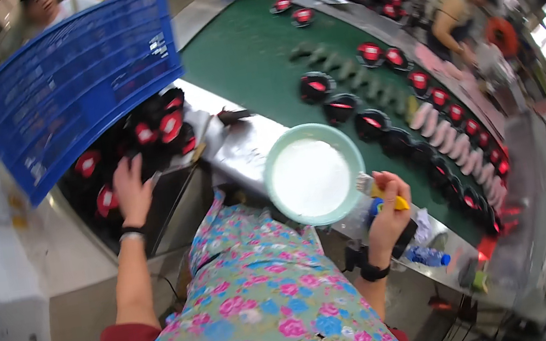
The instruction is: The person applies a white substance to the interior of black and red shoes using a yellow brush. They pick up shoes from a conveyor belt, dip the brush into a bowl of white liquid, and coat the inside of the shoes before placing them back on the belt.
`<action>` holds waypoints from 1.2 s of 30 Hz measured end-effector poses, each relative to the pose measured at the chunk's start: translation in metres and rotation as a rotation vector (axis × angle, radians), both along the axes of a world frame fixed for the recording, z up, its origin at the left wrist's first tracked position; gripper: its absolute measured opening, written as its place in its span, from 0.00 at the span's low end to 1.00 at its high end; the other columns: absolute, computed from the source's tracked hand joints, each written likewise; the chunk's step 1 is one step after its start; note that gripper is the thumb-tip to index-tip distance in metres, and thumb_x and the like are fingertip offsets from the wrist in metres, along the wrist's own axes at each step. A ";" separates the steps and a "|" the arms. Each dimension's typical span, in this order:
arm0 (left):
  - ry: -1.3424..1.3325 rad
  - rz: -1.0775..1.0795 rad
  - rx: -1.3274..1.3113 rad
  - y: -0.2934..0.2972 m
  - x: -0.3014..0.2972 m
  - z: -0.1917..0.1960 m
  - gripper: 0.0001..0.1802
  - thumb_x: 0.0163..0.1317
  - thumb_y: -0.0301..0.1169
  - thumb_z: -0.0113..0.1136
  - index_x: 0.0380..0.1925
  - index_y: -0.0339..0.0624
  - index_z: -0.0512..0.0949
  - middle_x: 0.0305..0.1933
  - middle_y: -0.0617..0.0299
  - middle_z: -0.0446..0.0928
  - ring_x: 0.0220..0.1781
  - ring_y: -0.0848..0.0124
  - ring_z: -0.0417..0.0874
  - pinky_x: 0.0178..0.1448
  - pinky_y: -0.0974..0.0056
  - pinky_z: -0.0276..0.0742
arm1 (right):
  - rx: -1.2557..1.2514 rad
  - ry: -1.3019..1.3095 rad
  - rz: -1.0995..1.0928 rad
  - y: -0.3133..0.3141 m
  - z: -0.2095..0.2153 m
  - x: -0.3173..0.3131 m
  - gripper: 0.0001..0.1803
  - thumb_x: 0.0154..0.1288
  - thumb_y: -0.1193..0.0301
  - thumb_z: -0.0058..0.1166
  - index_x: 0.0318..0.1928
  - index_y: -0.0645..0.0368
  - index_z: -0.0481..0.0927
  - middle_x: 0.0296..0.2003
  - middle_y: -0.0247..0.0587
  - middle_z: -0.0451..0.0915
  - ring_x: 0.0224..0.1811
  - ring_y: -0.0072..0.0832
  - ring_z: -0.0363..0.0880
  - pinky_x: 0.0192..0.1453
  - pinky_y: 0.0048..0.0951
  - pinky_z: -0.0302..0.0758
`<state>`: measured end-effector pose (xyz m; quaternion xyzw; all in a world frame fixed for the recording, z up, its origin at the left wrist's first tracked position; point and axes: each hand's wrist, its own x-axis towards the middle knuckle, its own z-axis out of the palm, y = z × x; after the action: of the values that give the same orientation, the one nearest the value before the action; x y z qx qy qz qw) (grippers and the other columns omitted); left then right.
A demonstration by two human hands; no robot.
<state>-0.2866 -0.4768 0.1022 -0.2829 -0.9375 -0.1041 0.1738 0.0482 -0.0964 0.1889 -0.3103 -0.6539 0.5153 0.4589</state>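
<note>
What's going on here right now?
A person in a floral apron has the right hand closed around a yellow-handled brush at the right rim of a pale green bowl of white material. The left hand is at a pile of black and red pieces beside the blue crate; blur hides whether its fingers grip one. More such pieces stand in rows on the green surface.

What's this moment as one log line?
left hand: at black-red parts | right hand: holding brush | bowl: white contents, beside brush
</note>
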 end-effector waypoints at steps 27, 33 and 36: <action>-0.862 -0.637 -0.011 0.378 -0.248 -0.209 0.44 0.48 0.60 0.72 0.64 0.54 0.73 0.73 0.51 0.62 0.66 0.45 0.70 0.67 0.45 0.71 | -0.224 -0.489 -0.381 -0.017 -0.010 -0.139 0.12 0.79 0.71 0.47 0.48 0.69 0.79 0.39 0.44 0.84 0.43 0.26 0.82 0.53 0.27 0.77; -1.206 -0.387 0.166 0.390 -0.251 -0.234 0.50 0.50 0.38 0.74 0.71 0.44 0.56 0.67 0.34 0.64 0.67 0.40 0.71 0.70 0.46 0.69 | -0.271 -0.561 -0.275 -0.005 -0.020 -0.191 0.11 0.78 0.73 0.48 0.47 0.69 0.80 0.40 0.44 0.85 0.44 0.27 0.84 0.52 0.27 0.78; -1.297 -0.288 0.102 0.398 -0.252 -0.268 0.38 0.52 0.31 0.65 0.65 0.37 0.67 0.56 0.35 0.78 0.59 0.41 0.79 0.64 0.47 0.75 | -0.235 -0.569 -0.195 0.001 -0.016 -0.213 0.09 0.76 0.75 0.49 0.47 0.69 0.81 0.40 0.44 0.85 0.44 0.26 0.84 0.50 0.26 0.78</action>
<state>-0.5384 -0.0791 -0.1660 -0.2768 -0.7988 -0.3197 -0.4279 -0.1647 -0.0951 0.1725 -0.5540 -0.6592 0.4335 0.2657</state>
